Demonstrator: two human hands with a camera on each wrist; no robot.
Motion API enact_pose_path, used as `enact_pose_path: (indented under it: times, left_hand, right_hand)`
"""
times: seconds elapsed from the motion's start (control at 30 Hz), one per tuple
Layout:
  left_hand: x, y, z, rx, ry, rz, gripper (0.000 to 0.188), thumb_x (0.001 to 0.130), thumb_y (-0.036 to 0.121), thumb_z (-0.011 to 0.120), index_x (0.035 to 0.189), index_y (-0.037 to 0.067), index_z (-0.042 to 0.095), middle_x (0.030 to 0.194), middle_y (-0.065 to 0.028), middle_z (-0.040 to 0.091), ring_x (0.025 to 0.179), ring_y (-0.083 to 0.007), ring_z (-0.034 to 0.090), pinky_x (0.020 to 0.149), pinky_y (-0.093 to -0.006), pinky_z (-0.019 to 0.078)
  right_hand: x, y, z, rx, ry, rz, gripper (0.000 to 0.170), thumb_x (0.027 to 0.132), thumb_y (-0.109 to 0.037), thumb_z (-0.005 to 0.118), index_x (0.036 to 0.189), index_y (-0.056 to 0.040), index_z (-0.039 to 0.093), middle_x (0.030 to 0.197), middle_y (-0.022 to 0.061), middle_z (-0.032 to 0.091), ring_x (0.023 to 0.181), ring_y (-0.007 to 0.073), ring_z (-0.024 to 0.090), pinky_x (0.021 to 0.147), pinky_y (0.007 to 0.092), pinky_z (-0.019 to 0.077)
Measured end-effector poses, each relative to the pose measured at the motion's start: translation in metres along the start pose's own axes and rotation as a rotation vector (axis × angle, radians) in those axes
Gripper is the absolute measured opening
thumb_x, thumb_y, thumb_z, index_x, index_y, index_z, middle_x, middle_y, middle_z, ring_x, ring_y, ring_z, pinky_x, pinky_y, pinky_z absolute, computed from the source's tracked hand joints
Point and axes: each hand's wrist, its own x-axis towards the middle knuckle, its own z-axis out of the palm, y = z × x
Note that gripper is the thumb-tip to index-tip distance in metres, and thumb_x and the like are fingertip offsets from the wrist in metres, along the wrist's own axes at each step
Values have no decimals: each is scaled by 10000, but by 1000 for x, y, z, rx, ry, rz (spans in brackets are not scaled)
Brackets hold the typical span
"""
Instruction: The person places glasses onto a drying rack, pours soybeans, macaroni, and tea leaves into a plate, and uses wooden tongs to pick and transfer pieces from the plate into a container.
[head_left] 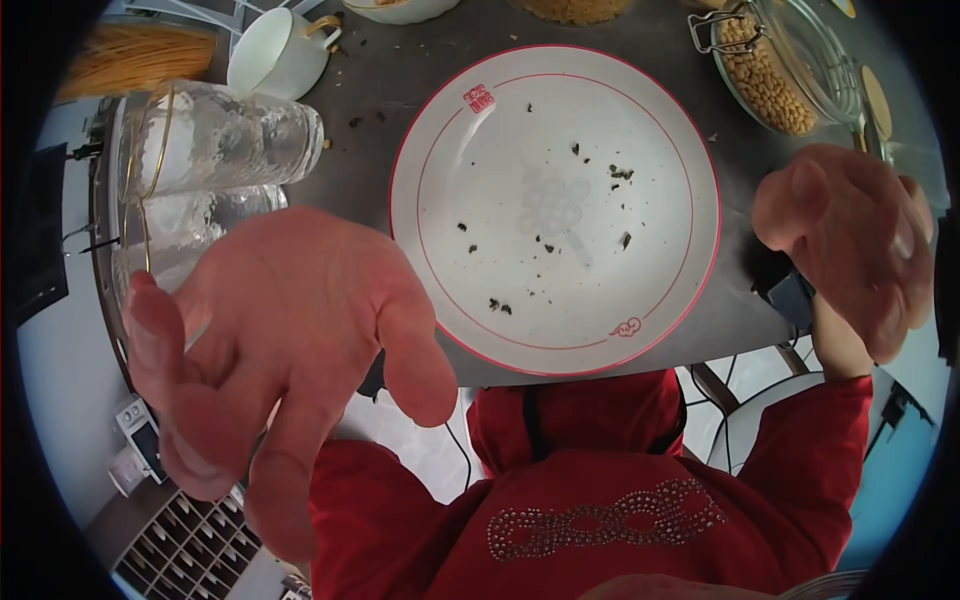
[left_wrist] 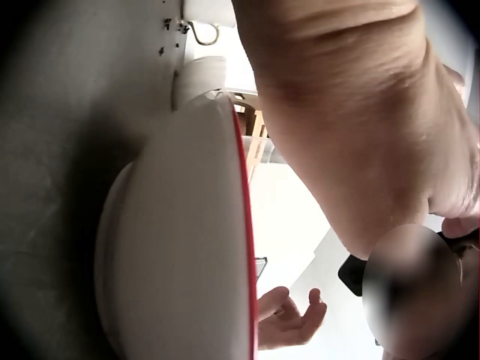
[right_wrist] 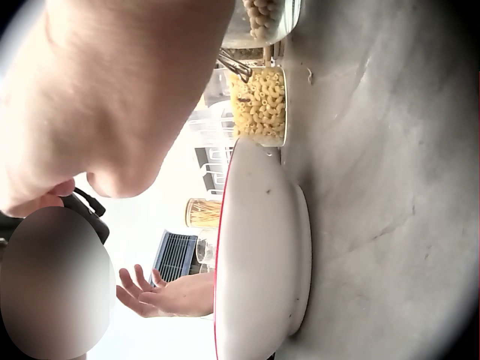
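A large white plate with a red rim sits on the grey table, with small dark flakes scattered over its inside. Its deep outer wall shows from the side in the left wrist view and the right wrist view. My left hand is raised at the plate's left edge, fingers loosely bent and spread, holding nothing. Beyond the plate's right edge, my right hand hovers with relaxed, slightly bent fingers and no object in it. Across the plate, the right wrist view shows the left hand with its fingers apart.
Two clear glasses with gold handles lie left of the plate, near a white mug and spaghetti. An open glass jar of beans is at the upper right. Macaroni fills a clear container behind the plate.
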Motion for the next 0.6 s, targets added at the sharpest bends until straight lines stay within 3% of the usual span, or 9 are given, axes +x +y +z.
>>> enact_pose_path:
  times: [0.13,0.2,0.23,0.27,0.3,0.37,0.5,0.53,0.6]
  left_hand:
    - [-12,0,-3,-73,-26,-3,649,1086,526,144,1458,-1,217,1308,-226,480,1159,-319,540,928,-477,546]
    - [-23,1,-7,-72,-34,-82,639,1084,527,152,1452,10,227,1298,-228,499,1125,-322,566,924,-484,549]
    - [-21,1,-8,-8,-47,-82,617,1086,505,155,1456,17,230,1293,-226,501,1100,-325,585,919,-486,552]
    - [-22,0,-6,-12,-51,-85,617,1086,505,155,1456,17,230,1293,-226,501,1100,-325,585,919,-486,552]
    - [-24,-2,-4,-74,-48,-63,599,1088,487,152,1457,21,232,1288,-221,503,1091,-329,590,917,-491,555]
    - [-26,-3,-7,-132,-55,-43,583,1091,468,149,1459,25,235,1283,-216,505,1082,-334,595,914,-495,558]
    - [-28,-2,-6,-163,-121,-32,542,1093,424,143,1463,38,236,1268,-198,510,1048,-339,611,905,-481,573]
    - [-28,-2,-6,-148,-92,-35,535,1093,414,142,1462,40,240,1264,-195,512,1031,-344,620,899,-475,577]
    - [-28,1,-2,-154,-59,-47,531,1089,409,201,1464,36,240,1256,-193,514,1018,-347,628,879,-467,574]
  right_hand:
    - [-12,4,-18,3,-23,19,806,840,-94,851,1424,-89,296,1197,169,636,988,223,656,542,313,527]
    - [-44,73,40,18,-42,41,782,847,-107,841,1416,-92,305,1192,170,638,976,225,653,541,317,521]
    - [-25,15,-14,28,-51,52,770,851,-113,835,1413,-94,310,1190,170,638,970,226,651,541,319,518]
    - [-35,46,21,40,-58,60,757,855,-119,830,1409,-95,314,1187,170,639,964,227,649,540,321,515]
    - [-53,20,-59,57,-63,65,745,859,-125,825,1406,-97,319,1185,171,640,958,228,647,540,323,512]
    - [-42,40,3,94,-71,73,721,866,-138,814,1398,-99,328,1180,171,641,946,229,643,540,327,506]
    - [-35,-1,-53,140,-100,104,674,881,-163,792,1384,-105,347,1170,172,644,922,233,635,538,334,494]
    - [-45,45,17,152,-108,111,662,885,-169,787,1380,-107,351,1167,173,645,916,234,633,538,336,491]
    - [-61,57,6,178,-121,120,639,893,-182,776,1373,-110,361,1163,173,646,905,235,629,538,340,485]
